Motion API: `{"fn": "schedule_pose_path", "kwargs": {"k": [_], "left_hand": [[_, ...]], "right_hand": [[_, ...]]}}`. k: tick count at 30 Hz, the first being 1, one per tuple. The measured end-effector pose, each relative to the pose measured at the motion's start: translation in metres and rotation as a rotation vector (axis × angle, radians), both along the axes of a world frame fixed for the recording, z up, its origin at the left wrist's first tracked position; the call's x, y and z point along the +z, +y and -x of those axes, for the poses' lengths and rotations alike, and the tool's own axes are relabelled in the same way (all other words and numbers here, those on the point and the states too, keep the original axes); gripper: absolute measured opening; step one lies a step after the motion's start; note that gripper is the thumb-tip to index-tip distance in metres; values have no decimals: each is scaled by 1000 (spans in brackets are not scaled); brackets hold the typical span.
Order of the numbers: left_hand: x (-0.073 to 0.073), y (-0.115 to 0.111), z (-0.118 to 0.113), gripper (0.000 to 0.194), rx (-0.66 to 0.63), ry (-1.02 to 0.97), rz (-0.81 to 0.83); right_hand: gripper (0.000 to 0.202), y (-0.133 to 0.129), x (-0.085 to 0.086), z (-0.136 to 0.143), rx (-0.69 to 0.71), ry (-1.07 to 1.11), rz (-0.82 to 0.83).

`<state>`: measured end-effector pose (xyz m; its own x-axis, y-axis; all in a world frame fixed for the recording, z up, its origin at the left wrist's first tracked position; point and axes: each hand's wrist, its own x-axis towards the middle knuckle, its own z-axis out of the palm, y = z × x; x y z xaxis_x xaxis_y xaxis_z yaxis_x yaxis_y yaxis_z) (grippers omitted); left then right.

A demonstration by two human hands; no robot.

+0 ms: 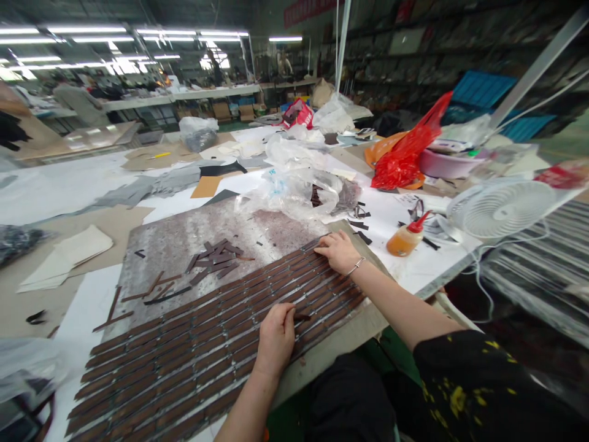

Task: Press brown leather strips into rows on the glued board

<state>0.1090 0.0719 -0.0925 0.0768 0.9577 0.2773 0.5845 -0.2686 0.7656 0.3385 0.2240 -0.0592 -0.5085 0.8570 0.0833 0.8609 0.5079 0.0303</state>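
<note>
Rows of dark brown strips lie side by side in long lines across the near part of the table. My left hand is closed, with thumb and fingers pinched on a short brown strip just above the rows. At the far right end of the rows, my right hand rests with its fingers stretched out, their tips touching the top strips. A bracelet circles that wrist. Beyond the rows, a loose pile of dark strips lies on a stained grey board.
A glue bottle with a red tip stands right of my right hand, near a white fan. Clear plastic bags, a red bag and a pink basin sit farther back. Paper sheets lie left.
</note>
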Motion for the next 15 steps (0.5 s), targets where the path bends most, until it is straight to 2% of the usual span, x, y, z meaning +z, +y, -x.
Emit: {"fn": "schedule_pose_path", "kwargs": {"k": [6, 9, 11, 13, 15], "left_hand": [[0, 1, 1, 16, 42, -30, -2], [2, 0, 1, 16, 82, -53, -21], [4, 0, 1, 16, 108, -66, -15], [5, 0, 1, 17, 128, -78, 6], [7, 0, 1, 17, 143, -93, 28]], "right_hand": [[38, 1, -4, -3, -147, 62, 21], [34, -8, 1, 3, -238, 235, -43], [33, -21, 7, 11, -241, 384, -74], [33, -42, 12, 22, -180, 571, 21], [37, -67, 14, 35, -110, 786, 239]]}}
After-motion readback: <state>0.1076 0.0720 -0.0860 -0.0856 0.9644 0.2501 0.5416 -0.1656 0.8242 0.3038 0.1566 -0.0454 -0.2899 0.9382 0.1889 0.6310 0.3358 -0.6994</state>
